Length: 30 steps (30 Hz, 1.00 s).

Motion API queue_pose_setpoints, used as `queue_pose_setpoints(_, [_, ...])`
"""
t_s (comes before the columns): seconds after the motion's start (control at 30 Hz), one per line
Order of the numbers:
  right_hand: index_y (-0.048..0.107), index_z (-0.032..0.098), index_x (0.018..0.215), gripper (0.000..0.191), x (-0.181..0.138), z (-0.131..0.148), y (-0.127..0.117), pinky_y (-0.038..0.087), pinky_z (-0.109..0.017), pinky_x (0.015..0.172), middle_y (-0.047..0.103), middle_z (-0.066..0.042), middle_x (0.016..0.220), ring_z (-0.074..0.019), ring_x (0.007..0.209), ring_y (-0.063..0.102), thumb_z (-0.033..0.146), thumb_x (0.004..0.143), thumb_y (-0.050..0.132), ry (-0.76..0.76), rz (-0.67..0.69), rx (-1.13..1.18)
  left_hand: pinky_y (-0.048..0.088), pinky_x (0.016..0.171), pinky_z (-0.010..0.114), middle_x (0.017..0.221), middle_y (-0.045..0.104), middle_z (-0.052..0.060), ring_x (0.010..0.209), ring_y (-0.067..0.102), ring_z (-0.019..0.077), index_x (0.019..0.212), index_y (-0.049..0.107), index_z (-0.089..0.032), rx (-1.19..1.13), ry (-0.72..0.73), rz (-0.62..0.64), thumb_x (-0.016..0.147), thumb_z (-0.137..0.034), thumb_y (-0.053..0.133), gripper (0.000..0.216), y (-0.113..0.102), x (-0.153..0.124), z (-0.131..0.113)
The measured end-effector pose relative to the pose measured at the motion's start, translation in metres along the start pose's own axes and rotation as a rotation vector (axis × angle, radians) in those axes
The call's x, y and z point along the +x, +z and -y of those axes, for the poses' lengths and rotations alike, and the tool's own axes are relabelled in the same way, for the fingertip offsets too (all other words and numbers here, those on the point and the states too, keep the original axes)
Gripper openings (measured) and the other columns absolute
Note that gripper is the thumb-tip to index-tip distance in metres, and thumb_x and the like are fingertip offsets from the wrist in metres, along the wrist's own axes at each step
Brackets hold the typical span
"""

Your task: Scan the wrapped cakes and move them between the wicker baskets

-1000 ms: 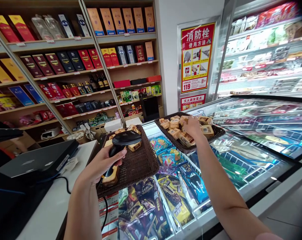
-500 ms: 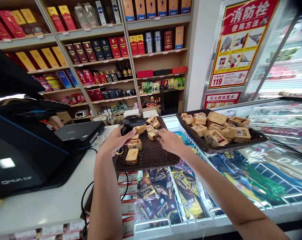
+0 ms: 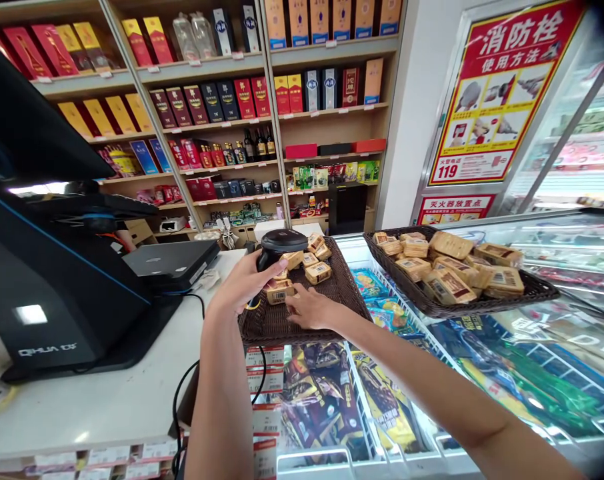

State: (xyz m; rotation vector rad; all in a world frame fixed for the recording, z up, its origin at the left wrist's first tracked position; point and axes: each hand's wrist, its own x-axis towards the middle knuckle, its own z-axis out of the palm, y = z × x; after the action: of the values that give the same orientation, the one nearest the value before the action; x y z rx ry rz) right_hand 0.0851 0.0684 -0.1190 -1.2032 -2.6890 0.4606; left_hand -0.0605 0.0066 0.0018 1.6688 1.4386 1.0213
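My left hand (image 3: 241,283) is wrapped round the handle of a black barcode scanner (image 3: 281,243), whose head hangs over the near brown wicker tray (image 3: 269,325). My right hand (image 3: 312,308) rests in that tray, fingers closed on a small wrapped pastry (image 3: 279,292) just under the scanner. A few more wrapped pastries (image 3: 317,271) lie at the tray's far side. A second wicker tray (image 3: 439,308) to the right is piled with several similar pastries (image 3: 449,267).
Both trays sit on the glass lid of a chest freezer (image 3: 482,347) full of ice-cream packs. A black till with screen (image 3: 37,267) stands on the white counter (image 3: 97,400) at left. Shelves of boxed goods (image 3: 212,100) line the back wall. A red fire-hydrant poster (image 3: 497,93) hangs at right.
My right hand came from the right tray to the near tray, then pulled back onto a pastry under the scanner. The view swung left and the till came into sight.
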Motion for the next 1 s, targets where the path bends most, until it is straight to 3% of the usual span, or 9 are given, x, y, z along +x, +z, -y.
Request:
queue_pose_setpoints(0.13, [0.057, 0.026, 0.125, 0.045, -0.024, -0.034, -0.012, 0.045, -0.052, 0.095, 0.054, -0.015, 0.127, -0.0345, 0.116, 0.056, 0.019, 0.082, 0.064, 0.158, -0.09, 0.233, 0.038, 0.055, 0.023, 0.072, 0.062, -0.001, 0.062, 0.054, 0.0132, 0.094, 0.062, -0.018, 0.013, -0.012, 0.009, 0.073, -0.057, 0.075, 0.046, 0.004, 0.001, -0.003])
queue_pose_setpoints(0.2, [0.056, 0.029, 0.125, 0.045, -0.035, -0.055, -0.023, 0.048, -0.045, 0.093, 0.061, -0.009, 0.116, -0.0277, 0.107, 0.061, 0.026, 0.082, 0.067, 0.177, -0.163, 0.569, 0.036, 0.054, 0.023, 0.07, 0.06, -0.001, 0.061, 0.053, 0.0134, 0.095, 0.063, -0.018, 0.024, -0.008, 0.025, 0.073, -0.057, 0.075, 0.047, 0.006, 0.002, -0.003])
queue_pose_setpoints(0.33, [0.055, 0.033, 0.12, 0.039, -0.06, -0.093, -0.048, 0.056, -0.035, 0.073, 0.067, -0.001, 0.107, -0.019, 0.086, 0.066, 0.038, 0.083, 0.067, 0.245, -0.222, 1.387, 0.035, 0.054, 0.024, 0.069, 0.059, -0.002, 0.06, 0.052, 0.0136, 0.096, 0.062, -0.018, 0.046, -0.01, 0.05, 0.074, -0.059, 0.074, 0.048, 0.01, 0.009, 0.002])
queue_pose_setpoints(0.43, [0.057, 0.03, 0.116, 0.032, -0.075, -0.109, -0.066, 0.057, -0.036, 0.072, 0.068, -0.003, 0.112, -0.0186, 0.09, 0.068, 0.033, 0.085, 0.065, 0.196, -0.278, 1.731, 0.036, 0.054, 0.024, 0.07, 0.058, -0.002, 0.061, 0.053, 0.0141, 0.095, 0.062, -0.019, 0.054, -0.011, 0.078, 0.075, -0.061, 0.073, 0.049, 0.013, 0.015, 0.006])
queue_pose_setpoints(0.57, [0.059, 0.025, 0.113, 0.023, -0.086, -0.117, -0.08, 0.056, -0.036, 0.078, 0.069, -0.006, 0.117, -0.02, 0.102, 0.067, 0.027, 0.09, 0.059, 0.14, -0.369, 1.874, 0.036, 0.055, 0.023, 0.069, 0.057, -0.003, 0.061, 0.053, 0.0137, 0.092, 0.06, -0.019, 0.063, -0.025, 0.119, 0.075, -0.062, 0.073, 0.048, 0.019, 0.018, 0.007])
queue_pose_setpoints(0.8, [0.059, 0.024, 0.11, 0.017, -0.086, -0.117, -0.083, 0.056, -0.037, 0.075, 0.071, -0.007, 0.112, -0.021, 0.098, 0.068, 0.026, 0.093, 0.056, 0.183, -0.419, 1.918, 0.034, 0.053, 0.023, 0.061, 0.054, -0.003, 0.056, 0.049, 0.0122, 0.082, 0.054, -0.019, -0.023, -0.004, 0.155, 0.074, -0.061, 0.074, 0.047, 0.034, 0.013, -0.005])
queue_pose_setpoints(1.0, [0.058, 0.024, 0.109, 0.015, -0.087, -0.113, -0.087, 0.056, -0.036, 0.075, 0.07, -0.008, 0.116, -0.0208, 0.1, 0.069, 0.027, 0.094, 0.056, 0.173, -0.445, 1.937, 0.032, 0.052, 0.023, 0.066, 0.057, -0.002, 0.059, 0.05, 0.0114, 0.086, 0.057, -0.019, -0.065, -0.01, 0.208, 0.076, -0.06, 0.073, 0.045, 0.044, 0.009, -0.011])
